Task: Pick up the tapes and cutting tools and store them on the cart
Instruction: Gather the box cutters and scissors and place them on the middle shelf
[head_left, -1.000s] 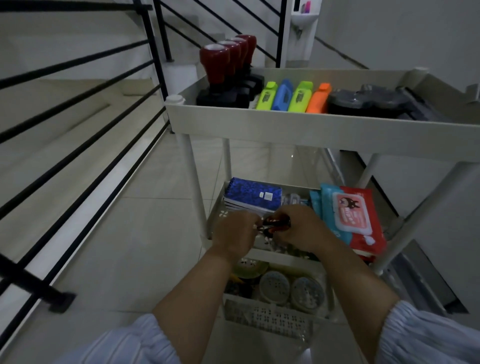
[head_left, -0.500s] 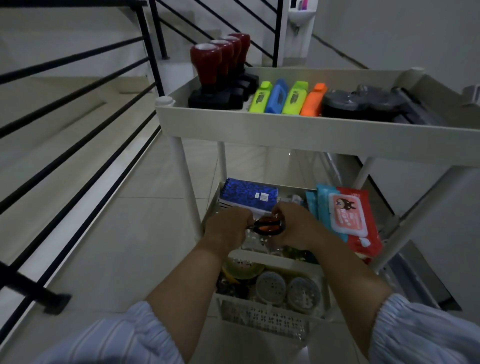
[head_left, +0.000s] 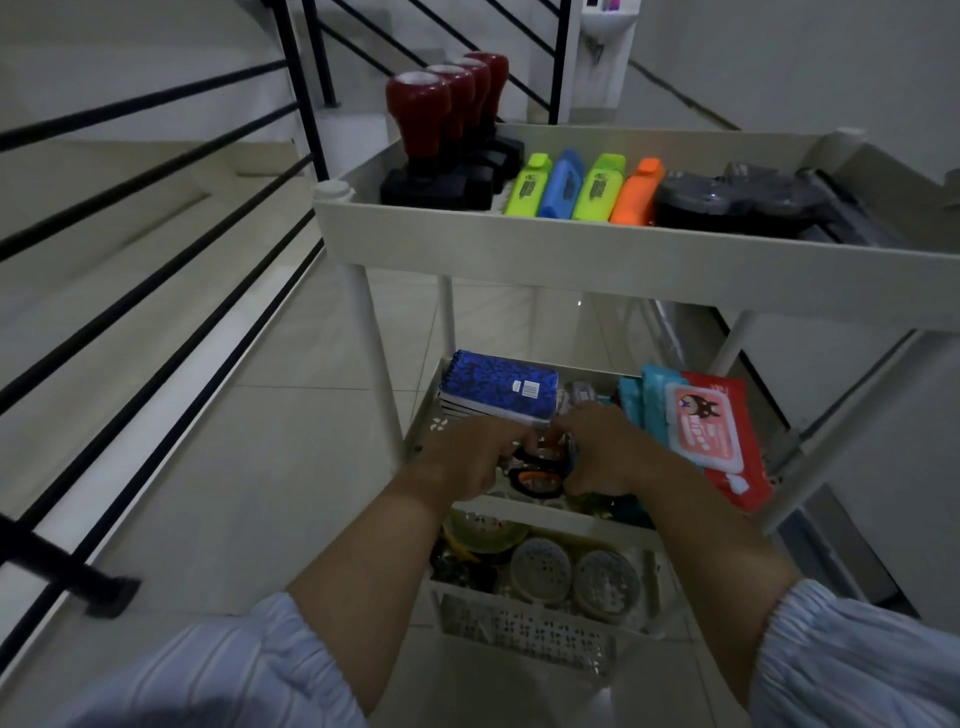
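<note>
The white three-tier cart (head_left: 571, 249) stands in front of me. Both my hands are low over its middle shelf (head_left: 576, 519). Between them is a pair of scissors (head_left: 535, 480) with black and orange handles, lying at shelf level. My left hand (head_left: 467, 457) has its fingers closed on the scissors' left side. From the right, my right hand (head_left: 608, 452) is closed on them too. The blades are hidden under my fingers. Two round tape rolls (head_left: 540, 569) lie on the bottom shelf (head_left: 519, 629) below.
A blue notebook (head_left: 498, 387) and wipes packs (head_left: 711, 431) flank my hands on the middle shelf. The top shelf holds red-handled stamps (head_left: 431, 135), several coloured plastic items (head_left: 582, 187) and dark round objects (head_left: 727, 200). A black stair railing (head_left: 156, 260) runs along the left.
Both hands have dropped lower onto the middle shelf with the scissors, which now sit down near the shelf floor. My view has shifted slightly closer to the cart.
</note>
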